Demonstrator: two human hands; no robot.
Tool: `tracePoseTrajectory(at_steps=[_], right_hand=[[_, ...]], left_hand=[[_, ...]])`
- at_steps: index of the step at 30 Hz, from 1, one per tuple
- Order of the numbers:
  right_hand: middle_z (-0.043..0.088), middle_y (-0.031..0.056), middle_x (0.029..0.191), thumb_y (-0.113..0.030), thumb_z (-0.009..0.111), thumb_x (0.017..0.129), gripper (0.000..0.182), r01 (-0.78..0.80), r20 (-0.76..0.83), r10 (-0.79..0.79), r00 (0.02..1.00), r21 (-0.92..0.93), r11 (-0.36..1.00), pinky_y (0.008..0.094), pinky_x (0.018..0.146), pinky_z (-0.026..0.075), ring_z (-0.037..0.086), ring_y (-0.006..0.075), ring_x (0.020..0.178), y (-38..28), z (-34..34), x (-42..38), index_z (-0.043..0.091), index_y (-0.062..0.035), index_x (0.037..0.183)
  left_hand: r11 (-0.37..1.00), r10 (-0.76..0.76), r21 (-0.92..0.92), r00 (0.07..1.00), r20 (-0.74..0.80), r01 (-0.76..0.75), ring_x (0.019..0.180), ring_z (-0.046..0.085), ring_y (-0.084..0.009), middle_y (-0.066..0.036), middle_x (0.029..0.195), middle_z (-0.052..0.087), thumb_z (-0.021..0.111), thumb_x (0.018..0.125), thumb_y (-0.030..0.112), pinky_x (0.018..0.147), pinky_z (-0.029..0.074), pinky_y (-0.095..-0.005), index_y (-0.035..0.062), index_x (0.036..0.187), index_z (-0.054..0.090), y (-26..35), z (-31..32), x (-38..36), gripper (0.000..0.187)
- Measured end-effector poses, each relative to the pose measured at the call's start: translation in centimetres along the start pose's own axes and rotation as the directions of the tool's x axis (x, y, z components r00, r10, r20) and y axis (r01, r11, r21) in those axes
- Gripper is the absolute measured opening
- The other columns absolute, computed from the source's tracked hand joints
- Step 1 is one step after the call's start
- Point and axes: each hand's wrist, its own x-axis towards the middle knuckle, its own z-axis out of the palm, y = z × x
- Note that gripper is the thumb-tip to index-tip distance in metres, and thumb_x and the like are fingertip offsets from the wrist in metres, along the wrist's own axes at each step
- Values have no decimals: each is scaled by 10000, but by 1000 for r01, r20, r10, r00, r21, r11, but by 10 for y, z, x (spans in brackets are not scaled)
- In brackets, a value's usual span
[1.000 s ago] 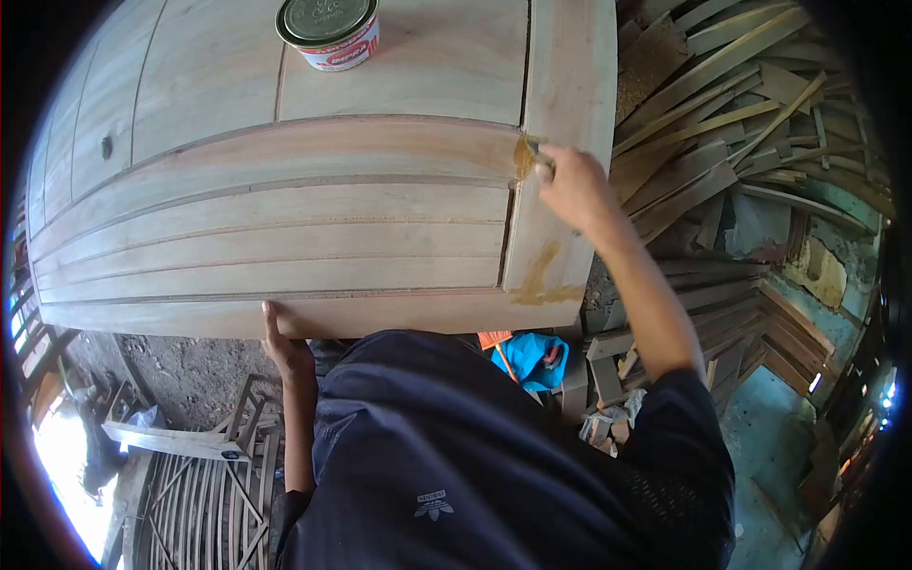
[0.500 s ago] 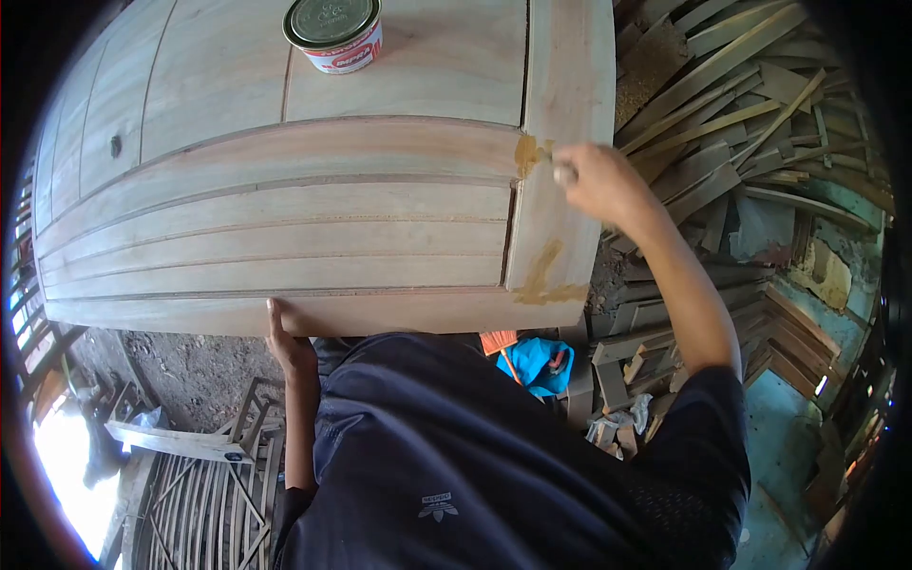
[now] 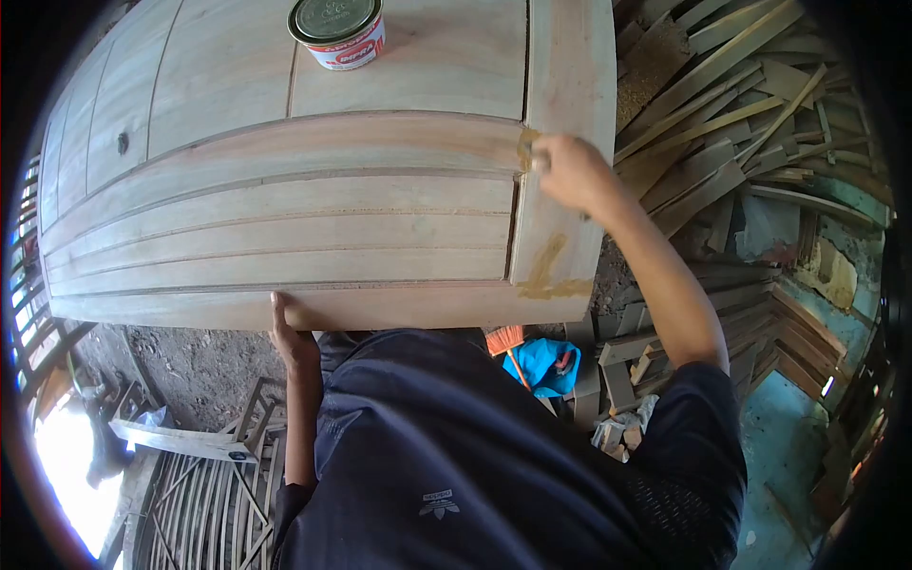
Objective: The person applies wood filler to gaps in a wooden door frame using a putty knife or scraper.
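A pale wooden panelled door (image 3: 399, 233) lies flat in front of me, with grooves along its length. My right hand (image 3: 573, 174) is closed around a small tool, mostly hidden by the fingers, over a brown filler patch (image 3: 525, 142) at the upper joint of the end board. Another brown smear (image 3: 546, 271) marks the near right corner. My left hand (image 3: 293, 334) rests at the door's near edge, thumb on top and the other fingers out of sight below. A closed red and white tin (image 3: 349, 49) with a dark lid stands on the door.
Wood offcuts (image 3: 741, 114) are heaped at the right. Below the door are an orange broom (image 3: 505, 339) and a blue bag (image 3: 551, 366). Slatted wooden frames (image 3: 204, 513) lie on the ground at the lower left.
My right hand has moved a little left, onto the upper brown patch, and now covers part of it. The left hand keeps its place at the door's edge.
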Motion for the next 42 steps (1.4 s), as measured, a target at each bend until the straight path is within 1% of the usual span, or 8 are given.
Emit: tracePoseTrajectory(at_steps=[4, 6, 13, 16, 21, 29, 33, 42], right_hand=[[724, 256, 974, -126, 640, 960, 288, 101, 369, -72, 926, -61, 993, 458, 843, 552, 704, 422, 925, 18, -1, -40, 709, -44, 1228], [729, 235, 1008, -118, 646, 963, 300, 191, -32, -191, 981, -8, 981, 466, 858, 551, 702, 416, 951, 33, -9, -49, 715, -83, 1253], [723, 236, 1009, -130, 643, 970, 280, 255, -206, -240, 949, 49, 966, 487, 854, 551, 696, 420, 953, 65, 36, -30, 731, -112, 1235], [715, 255, 977, -146, 651, 961, 286, 58, 98, -35, 995, -245, 968, 493, 837, 549, 699, 422, 912, 37, 0, -40, 724, -99, 1233], [730, 257, 976, -137, 646, 936, 254, -280, 40, 278, 960, 223, 934, 480, 854, 552, 722, 402, 938, 3, -14, -14, 750, -70, 1158], [734, 253, 962, -184, 665, 938, 327, -45, 54, 45, 998, 6, 999, 447, 898, 556, 722, 375, 958, 24, 4, -16, 718, -78, 1243], [741, 251, 938, -216, 638, 971, 336, -361, 225, 321, 920, 170, 917, 440, 866, 561, 742, 336, 860, 10, -12, -8, 710, -41, 1249], [710, 243, 1087, -180, 657, 955, 297, 203, -54, -204, 977, -30, 979, 468, 873, 547, 710, 400, 963, 49, 10, -12, 743, -150, 1237]], left_hand=[[1000, 26, -12, 999, -20, -26, 1150, 574, -227, -105, 1253, 570, 680, 1004, 371, 962, 497, -405, 4, 1343, 549, 1, 8, -5, 517], [999, 49, 9, 998, -33, -49, 1145, 578, -225, -106, 1248, 575, 675, 1006, 375, 953, 501, -405, 1, 1340, 551, 1, 5, -6, 516], [1000, 3, 3, 1000, -8, -2, 1135, 585, -223, -104, 1248, 578, 680, 1003, 372, 939, 509, -405, 8, 1363, 543, 4, 3, -5, 530], [1000, -1, -1, 1000, -14, 1, 1138, 586, -221, -100, 1244, 582, 678, 1003, 374, 939, 510, -404, 12, 1355, 551, 6, 7, -8, 521], [999, 33, -12, 999, -8, -33, 1147, 585, -221, -101, 1255, 580, 677, 1004, 377, 950, 509, -408, 8, 1356, 550, 0, 5, -5, 525], [999, 35, -16, 999, -16, -36, 1157, 587, -226, -104, 1273, 574, 701, 987, 379, 942, 522, -410, 18, 1396, 515, -6, -3, 4, 577], [1000, 22, -8, 1000, -16, -22, 1170, 589, -234, -111, 1304, 564, 721, 971, 382, 937, 531, -414, 29, 1424, 488, -3, -3, 0, 620], [998, 33, -51, 999, -21, -34, 1150, 602, -242, -123, 1289, 575, 691, 995, 358, 921, 540, -415, 11, 1410, 495, -5, -1, 3, 575]])
